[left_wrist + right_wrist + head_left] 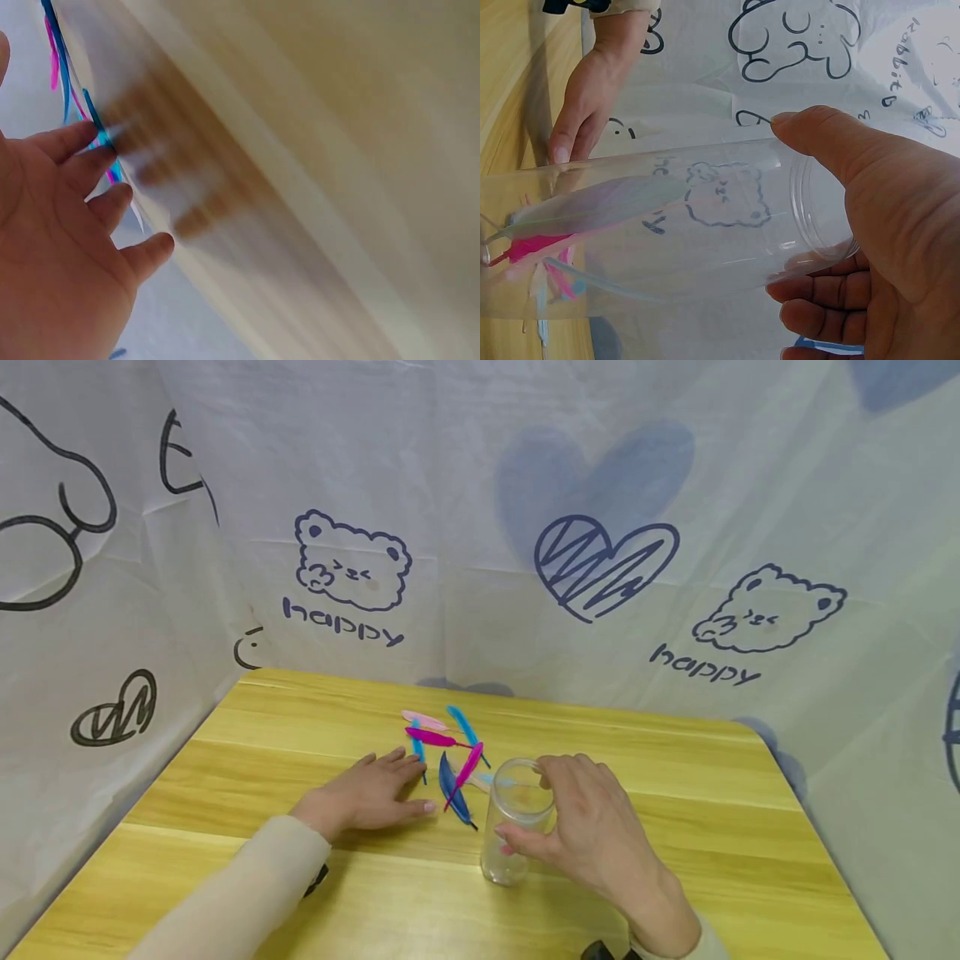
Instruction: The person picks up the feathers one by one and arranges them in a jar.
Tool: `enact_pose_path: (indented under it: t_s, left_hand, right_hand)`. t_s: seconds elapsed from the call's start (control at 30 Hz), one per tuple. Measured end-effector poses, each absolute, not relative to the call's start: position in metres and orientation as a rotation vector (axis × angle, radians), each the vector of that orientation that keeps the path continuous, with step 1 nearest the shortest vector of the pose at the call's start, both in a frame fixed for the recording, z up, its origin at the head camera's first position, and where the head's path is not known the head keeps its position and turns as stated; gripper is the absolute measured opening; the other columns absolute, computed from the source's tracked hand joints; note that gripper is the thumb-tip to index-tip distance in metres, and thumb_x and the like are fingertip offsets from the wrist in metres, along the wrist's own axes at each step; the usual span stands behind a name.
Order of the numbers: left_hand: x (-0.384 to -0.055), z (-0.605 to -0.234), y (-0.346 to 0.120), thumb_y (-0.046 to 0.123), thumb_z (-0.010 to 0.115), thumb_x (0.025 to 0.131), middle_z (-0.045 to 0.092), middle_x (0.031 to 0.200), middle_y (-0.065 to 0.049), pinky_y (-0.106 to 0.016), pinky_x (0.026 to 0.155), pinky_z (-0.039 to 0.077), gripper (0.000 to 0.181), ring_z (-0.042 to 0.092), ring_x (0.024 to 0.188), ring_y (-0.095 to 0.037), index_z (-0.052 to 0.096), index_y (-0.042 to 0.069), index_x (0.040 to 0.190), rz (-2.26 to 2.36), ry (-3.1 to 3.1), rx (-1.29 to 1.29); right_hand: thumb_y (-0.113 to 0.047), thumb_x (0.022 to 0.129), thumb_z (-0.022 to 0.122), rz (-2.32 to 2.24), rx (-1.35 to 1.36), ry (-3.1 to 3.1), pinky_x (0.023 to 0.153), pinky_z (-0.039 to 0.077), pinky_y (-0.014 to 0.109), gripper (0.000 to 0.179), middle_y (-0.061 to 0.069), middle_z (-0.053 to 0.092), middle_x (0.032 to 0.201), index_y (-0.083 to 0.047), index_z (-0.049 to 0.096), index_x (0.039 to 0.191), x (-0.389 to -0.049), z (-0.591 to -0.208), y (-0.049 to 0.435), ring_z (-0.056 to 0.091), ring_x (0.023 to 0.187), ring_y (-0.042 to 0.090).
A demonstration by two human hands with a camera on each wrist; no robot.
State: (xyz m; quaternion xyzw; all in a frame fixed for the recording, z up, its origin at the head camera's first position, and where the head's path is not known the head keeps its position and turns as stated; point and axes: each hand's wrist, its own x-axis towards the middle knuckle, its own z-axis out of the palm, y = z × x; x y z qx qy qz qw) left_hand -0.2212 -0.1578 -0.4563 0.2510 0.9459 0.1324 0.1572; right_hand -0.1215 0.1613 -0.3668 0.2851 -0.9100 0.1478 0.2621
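Observation:
My right hand [592, 822] holds a clear plastic jar [497, 852] near its rim, thumb on one side and fingers on the other. The jar stands upright on the table, its mouth uncovered. To its left, my left hand [367, 795] is spread palm down, with its fingertips beside a blue feather [417, 747]. Between the hands lie a dark blue feather [452, 783] and a magenta feather [469, 764]. Farther back are another magenta feather [431, 737], a light pink feather [423, 720] and a bright blue feather [463, 722]. A pale feather [592, 206] shows through the jar wall in the right wrist view.
The wooden table [675, 785] carries the jar and feathers. A white cloth [465, 585] printed with bears and hearts hangs behind it and along both sides. Dark devices are strapped at both wrists.

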Motion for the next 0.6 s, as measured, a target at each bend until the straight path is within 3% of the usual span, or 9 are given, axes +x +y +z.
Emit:
enact_pose_path:
  t_s: [0.43,0.5,0.6]
  left_hand:
    - [-0.222,-0.445,-0.21,0.055,0.043,0.11,0.061,0.15,-0.015,-0.06,0.12,0.036,0.06,0.045,0.149,-0.044,0.065,0.01,0.142,0.321,2.784,0.709]
    - [-0.223,-0.443,-0.214,0.048,0.047,0.111,0.067,0.142,-0.014,-0.06,0.117,0.039,0.051,0.05,0.144,-0.043,0.07,0.009,0.134,0.309,2.807,0.708]
    - [-0.225,-0.44,-0.217,0.036,0.057,0.108,0.075,0.121,-0.008,-0.058,0.106,0.049,0.032,0.064,0.124,-0.037,0.074,0.011,0.12,0.288,2.881,0.699]
  right_hand:
    - [-0.077,0.083,0.072,0.369,0.803,-2.422,0.073,0.051,0.037,0.081,0.006,0.07,0.097,-0.004,0.062,0.115,-0.122,-0.366,0.161,0.062,0.084,0.021]
    - [-0.078,0.083,0.071,0.365,0.802,-2.421,0.073,0.052,0.038,0.081,0.006,0.07,0.098,-0.004,0.062,0.115,-0.122,-0.366,0.161,0.063,0.084,0.022]
    - [-0.078,0.084,0.07,0.365,0.803,-2.419,0.074,0.053,0.038,0.081,0.006,0.07,0.098,-0.004,0.062,0.116,-0.122,-0.366,0.162,0.064,0.085,0.022]
